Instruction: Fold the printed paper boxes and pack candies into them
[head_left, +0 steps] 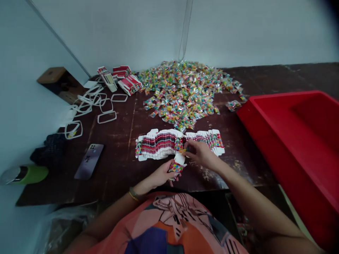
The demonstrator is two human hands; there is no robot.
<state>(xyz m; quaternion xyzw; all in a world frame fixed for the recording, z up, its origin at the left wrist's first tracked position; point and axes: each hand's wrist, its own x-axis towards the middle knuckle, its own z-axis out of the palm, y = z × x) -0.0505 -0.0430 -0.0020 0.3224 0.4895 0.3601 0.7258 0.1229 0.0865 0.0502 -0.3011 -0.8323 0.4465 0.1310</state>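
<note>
My left hand [162,174] is wrapped round a small colourful printed carton [177,168], whose white flap stands up at the top. Just above that flap, my right hand [201,154] pinches a small yellow-orange candy packet [183,151]; its far side is hidden by the fingers. Behind both hands lies a long row of flattened cartons [160,143], overlapping like fanned cards, with red and white edges. A large heap of clear candy packets [182,91] spreads from the wall towards this row.
A big red tray [280,141] occupies the right side. At the left are a phone [89,161], a green tumbler [33,174], dark cloth [50,151], white bands [107,117] and a wooden box [62,83]. Bundled cartons [130,84] lie beside the heap.
</note>
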